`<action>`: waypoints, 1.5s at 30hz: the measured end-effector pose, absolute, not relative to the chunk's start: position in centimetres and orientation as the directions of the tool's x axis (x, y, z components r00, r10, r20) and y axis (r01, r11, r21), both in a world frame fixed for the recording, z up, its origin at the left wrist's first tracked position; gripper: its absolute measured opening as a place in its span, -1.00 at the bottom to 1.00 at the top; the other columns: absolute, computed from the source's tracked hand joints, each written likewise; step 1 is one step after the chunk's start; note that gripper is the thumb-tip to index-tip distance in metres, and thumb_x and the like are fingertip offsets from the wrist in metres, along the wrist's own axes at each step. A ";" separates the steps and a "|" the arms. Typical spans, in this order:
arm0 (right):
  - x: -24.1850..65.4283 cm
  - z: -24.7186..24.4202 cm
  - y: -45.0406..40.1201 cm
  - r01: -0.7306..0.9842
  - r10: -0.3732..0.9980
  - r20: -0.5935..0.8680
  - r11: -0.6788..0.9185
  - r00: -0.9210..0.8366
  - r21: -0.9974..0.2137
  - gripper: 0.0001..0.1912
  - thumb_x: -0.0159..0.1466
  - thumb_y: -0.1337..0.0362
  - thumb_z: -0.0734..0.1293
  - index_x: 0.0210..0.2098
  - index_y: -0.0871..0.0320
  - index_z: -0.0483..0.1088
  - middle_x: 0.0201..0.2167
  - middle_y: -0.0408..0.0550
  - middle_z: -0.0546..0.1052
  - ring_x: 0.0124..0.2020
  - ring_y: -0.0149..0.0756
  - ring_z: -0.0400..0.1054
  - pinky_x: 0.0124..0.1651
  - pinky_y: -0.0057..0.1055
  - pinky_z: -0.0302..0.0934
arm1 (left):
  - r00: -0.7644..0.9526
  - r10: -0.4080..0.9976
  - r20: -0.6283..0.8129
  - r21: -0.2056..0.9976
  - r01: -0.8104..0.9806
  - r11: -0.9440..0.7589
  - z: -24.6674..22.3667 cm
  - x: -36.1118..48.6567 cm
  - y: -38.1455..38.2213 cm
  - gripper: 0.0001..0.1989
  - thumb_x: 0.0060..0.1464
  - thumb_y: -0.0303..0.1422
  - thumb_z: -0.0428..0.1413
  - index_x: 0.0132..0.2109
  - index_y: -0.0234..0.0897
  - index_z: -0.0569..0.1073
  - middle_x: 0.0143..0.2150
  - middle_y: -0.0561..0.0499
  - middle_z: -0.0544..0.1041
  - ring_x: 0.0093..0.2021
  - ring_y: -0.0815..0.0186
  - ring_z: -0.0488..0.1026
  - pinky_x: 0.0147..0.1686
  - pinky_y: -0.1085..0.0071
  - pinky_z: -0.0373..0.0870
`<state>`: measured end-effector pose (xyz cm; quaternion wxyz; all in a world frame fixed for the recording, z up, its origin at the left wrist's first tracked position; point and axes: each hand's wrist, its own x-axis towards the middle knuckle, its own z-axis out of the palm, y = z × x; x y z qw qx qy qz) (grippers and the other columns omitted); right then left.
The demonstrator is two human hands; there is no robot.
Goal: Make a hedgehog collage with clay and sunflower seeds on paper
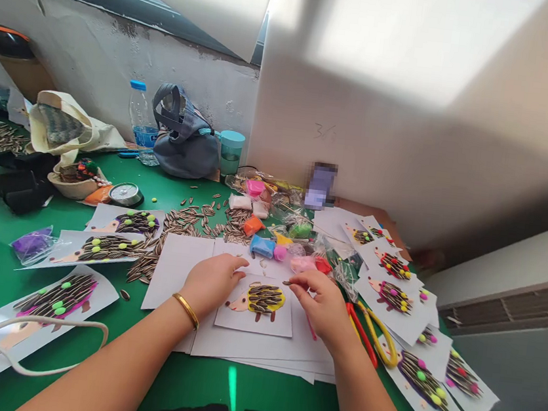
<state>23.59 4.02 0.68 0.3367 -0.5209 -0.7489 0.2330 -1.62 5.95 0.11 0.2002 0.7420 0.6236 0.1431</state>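
Observation:
My right hand (317, 296) pinches a striped sunflower seed (287, 283) between thumb and forefinger, just above the right side of a hedgehog picture (266, 299). The hedgehog has a peach face, brown feet and a yellow body covered with rows of seeds. It lies on a small white card (253, 324), on top of larger white sheets (174, 273). At the card's left edge rests my left hand (213, 283), with a gold bangle (186, 310) on its wrist. Its thumb and forefinger are apart, and nothing shows between them.
Loose sunflower seeds (187, 222) and packets of coloured clay, including a blue one (262, 247), lie beyond the sheets. Yellow-and-red-handled scissors (372, 335) are beside my right wrist. Seed-covered hedgehog cards (425, 381) spread on both sides. A white cable (100, 337) loops at left.

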 end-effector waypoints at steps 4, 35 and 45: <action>23.8 0.9 4.0 0.687 0.945 0.164 0.319 -0.282 -0.653 -0.88 0.25 0.31 0.32 -0.30 0.06 0.53 -0.29 -0.07 0.57 -0.22 -0.21 0.42 -0.15 -0.31 0.27 | 0.239 0.968 -0.071 0.420 0.888 -0.188 -0.1 -1.7 6.0 -0.67 0.18 -0.26 0.01 0.03 -0.06 0.56 -0.06 -0.09 0.59 -0.08 0.09 0.51 -0.16 0.30 0.36; 21.6 1.7 3.0 0.850 0.895 -0.118 0.357 -0.430 -0.388 -0.86 0.22 0.36 0.34 -0.40 0.06 0.54 -0.37 -0.12 0.54 -0.28 -0.30 0.38 -0.27 -0.44 0.09 | 0.224 0.968 -0.110 0.343 0.923 -0.174 -0.2 -1.4 6.1 -0.67 0.18 -0.24 0.02 0.05 -0.01 0.54 0.03 0.00 0.58 -0.02 0.13 0.52 -0.10 0.31 0.40; 21.7 1.5 2.9 0.867 0.904 -0.094 0.364 -0.417 -0.341 -0.90 0.24 0.31 0.37 -0.39 0.06 0.53 -0.35 -0.11 0.54 -0.27 -0.28 0.39 -0.28 -0.42 0.09 | 0.219 0.968 -0.121 0.347 0.923 -0.166 0.0 -1.4 6.0 -0.66 0.19 -0.24 0.02 0.06 -0.02 0.53 0.02 0.00 0.58 -0.02 0.13 0.52 -0.11 0.32 0.40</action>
